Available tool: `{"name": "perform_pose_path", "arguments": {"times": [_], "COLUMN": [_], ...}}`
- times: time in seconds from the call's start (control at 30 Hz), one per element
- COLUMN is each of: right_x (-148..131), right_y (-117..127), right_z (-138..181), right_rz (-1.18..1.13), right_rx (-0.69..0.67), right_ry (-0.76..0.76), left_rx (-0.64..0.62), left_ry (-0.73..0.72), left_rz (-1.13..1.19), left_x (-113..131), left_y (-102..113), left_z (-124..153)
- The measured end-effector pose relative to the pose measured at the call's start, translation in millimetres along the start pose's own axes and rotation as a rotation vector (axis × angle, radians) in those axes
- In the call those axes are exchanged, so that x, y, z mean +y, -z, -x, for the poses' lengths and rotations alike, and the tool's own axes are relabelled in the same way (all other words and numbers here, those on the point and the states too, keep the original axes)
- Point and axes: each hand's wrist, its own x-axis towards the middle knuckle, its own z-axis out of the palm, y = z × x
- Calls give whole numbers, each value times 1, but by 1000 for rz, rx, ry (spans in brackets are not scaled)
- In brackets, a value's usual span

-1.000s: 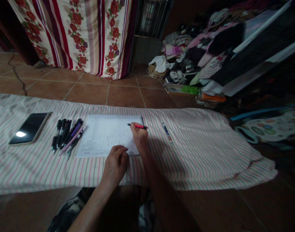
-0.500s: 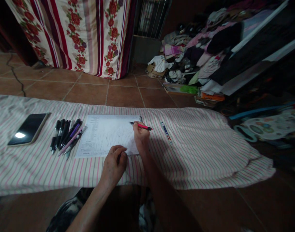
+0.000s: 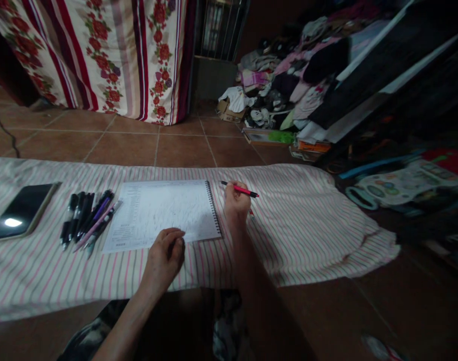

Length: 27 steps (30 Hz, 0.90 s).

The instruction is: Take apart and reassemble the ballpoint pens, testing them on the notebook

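Note:
A spiral-bound notebook (image 3: 176,200) lies on the striped cloth, its open page printed with text at the left and bearing faint pen strokes in the middle. My left hand (image 3: 165,258) rests at the page's lower edge, fingers loosely bent and thumb apart, holding nothing visible. My right hand (image 3: 237,203) grips a red and black pen (image 3: 244,189), held slantwise just right of the spiral binding and off the page. Another pen (image 3: 251,213) lies mostly hidden behind this hand. Left of the notebook is a bunch of pens (image 3: 88,215), mostly black, with a purple and a pink one.
A smartphone (image 3: 22,210) lies at the left on the striped cloth (image 3: 307,225). Beyond are a tiled floor (image 3: 127,143), a floral curtain (image 3: 127,60) and a heap of clothes (image 3: 281,80). A plastic toy-like item (image 3: 398,185) stands at the right.
My right hand has moved right with the red pen, off the page and past the spiral binding, now covering most of the loose pen. The view has shifted to the right.

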Motion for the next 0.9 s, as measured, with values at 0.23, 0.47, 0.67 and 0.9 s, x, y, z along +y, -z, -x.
{"name": "perform_pose_path", "arguments": {"times": [0.23, 0.47, 0.67, 0.9], "right_x": [4, 2, 2, 15], "right_y": [45, 80, 103, 109], "right_z": [-22, -32, -36, -35], "right_rz": [322, 654, 867, 1058], "right_rx": [102, 143, 72, -178], "right_ry": [296, 196, -26, -126], "left_rx": [-15, -9, -7, -15], "left_ry": [22, 18, 11, 14], "left_rz": [-11, -21, -37, -62], "left_x": [-2, -4, -3, -3], "left_y": [1, 1, 3, 4], "left_z": [1, 1, 1, 1]}}
